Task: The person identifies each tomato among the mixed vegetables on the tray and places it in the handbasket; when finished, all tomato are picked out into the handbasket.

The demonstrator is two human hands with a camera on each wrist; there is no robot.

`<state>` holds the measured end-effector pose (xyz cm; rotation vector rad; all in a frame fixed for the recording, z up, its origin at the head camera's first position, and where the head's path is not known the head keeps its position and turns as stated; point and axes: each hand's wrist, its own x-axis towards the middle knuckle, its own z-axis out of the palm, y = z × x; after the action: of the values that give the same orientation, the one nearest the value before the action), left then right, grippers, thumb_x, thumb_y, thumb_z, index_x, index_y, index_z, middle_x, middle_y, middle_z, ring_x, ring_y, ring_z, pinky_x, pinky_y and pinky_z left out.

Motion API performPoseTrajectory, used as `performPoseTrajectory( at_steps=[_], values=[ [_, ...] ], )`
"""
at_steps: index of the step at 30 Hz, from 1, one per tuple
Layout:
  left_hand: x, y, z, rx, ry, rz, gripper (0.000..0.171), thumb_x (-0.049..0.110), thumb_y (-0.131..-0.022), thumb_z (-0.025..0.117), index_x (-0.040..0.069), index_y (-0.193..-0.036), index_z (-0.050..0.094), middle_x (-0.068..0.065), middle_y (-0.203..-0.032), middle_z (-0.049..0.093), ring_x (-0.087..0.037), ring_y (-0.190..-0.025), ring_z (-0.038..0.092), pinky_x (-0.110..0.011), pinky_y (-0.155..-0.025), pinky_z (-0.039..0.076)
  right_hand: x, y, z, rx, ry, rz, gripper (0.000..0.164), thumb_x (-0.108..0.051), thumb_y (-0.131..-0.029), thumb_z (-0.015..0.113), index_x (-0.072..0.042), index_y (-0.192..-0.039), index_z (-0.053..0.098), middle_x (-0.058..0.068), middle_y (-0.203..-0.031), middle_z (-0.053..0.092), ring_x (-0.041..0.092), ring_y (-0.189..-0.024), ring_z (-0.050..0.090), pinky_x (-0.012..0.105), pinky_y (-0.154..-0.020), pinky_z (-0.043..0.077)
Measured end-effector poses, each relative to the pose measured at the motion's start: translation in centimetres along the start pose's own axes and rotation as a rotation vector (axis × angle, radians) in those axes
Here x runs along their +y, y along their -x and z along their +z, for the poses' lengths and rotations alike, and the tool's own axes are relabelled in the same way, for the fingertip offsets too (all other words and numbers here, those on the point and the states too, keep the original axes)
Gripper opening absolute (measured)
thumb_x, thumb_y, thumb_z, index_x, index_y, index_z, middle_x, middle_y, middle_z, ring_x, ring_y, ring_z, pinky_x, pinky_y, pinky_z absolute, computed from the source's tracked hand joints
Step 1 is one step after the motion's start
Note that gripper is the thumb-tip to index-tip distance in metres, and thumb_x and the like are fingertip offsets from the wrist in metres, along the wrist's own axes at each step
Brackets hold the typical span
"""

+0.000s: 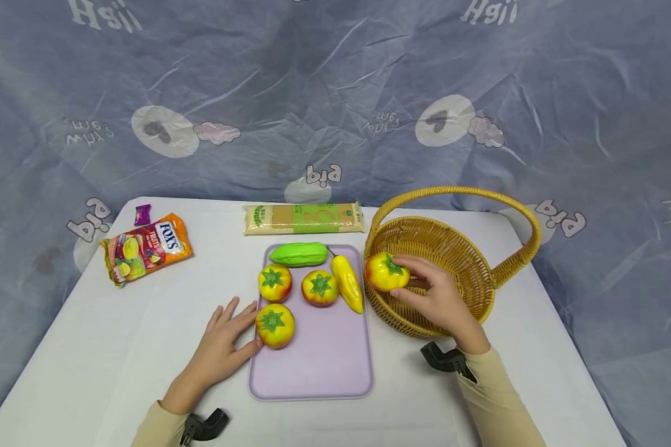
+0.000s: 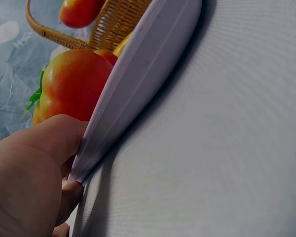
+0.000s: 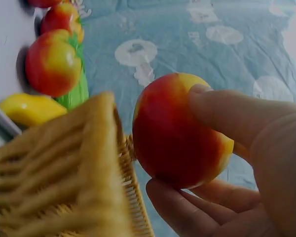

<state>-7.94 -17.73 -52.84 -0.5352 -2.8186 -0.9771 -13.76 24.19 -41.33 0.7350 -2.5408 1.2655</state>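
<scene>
In the head view my right hand (image 1: 433, 295) pinches a yellow-and-red tomato (image 1: 383, 272) with a green star-shaped top, at the left rim of a wicker basket (image 1: 481, 310). The right wrist view shows the thumb on one side of that tomato (image 3: 175, 133) and fingers on the other. My left hand (image 1: 220, 344) rests at the left edge of a lilac tray (image 1: 324, 372), its fingers loosely extended. On the tray lie three similar tomatoes, the nearest one (image 1: 276, 326) beside the left thumb, plus a yellow pepper (image 1: 347, 284) and a green bumpy vegetable (image 1: 299, 254).
Behind the tray lies a long pack of noodles (image 1: 304, 218). An orange FOX'S candy bag (image 1: 147, 248) and a small purple wrapped sweet (image 1: 142, 215) are at the far left. The basket's tall handle (image 1: 458, 191) arches over it. A printed grey-blue cloth hangs behind the white table.
</scene>
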Motion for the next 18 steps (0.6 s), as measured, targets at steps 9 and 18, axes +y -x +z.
performPoseTrajectory(
  at_steps=[9, 18],
  values=[
    [0.1, -0.1, 0.0, -0.010, 0.002, -0.009, 0.059, 0.028, -0.086, 0.075, 0.014, -0.141, 0.062, -0.012, -0.149, 0.058, -0.052, -0.148, 0.034, -0.075, -0.117, 0.016, 1.4, -0.4, 0.1, 0.000, 0.026, 0.189, 0.051, -0.002, -0.084, 0.081, -0.002, -0.132, 0.064, 0.021, -0.134, 0.065, 0.035, -0.108, 0.070, 0.029, -0.082, 0.063],
    [0.2, -0.1, -0.2, -0.009, 0.001, -0.007, 0.059, 0.027, -0.085, 0.075, 0.013, -0.141, 0.062, -0.013, -0.149, 0.059, -0.052, -0.148, 0.034, -0.075, -0.117, 0.017, 2.1, -0.7, 0.2, 0.001, 0.063, 0.337, 0.052, 0.000, -0.087, 0.077, 0.001, -0.136, 0.060, 0.030, -0.137, 0.058, 0.047, -0.115, 0.068, 0.039, -0.087, 0.061]
  ],
)
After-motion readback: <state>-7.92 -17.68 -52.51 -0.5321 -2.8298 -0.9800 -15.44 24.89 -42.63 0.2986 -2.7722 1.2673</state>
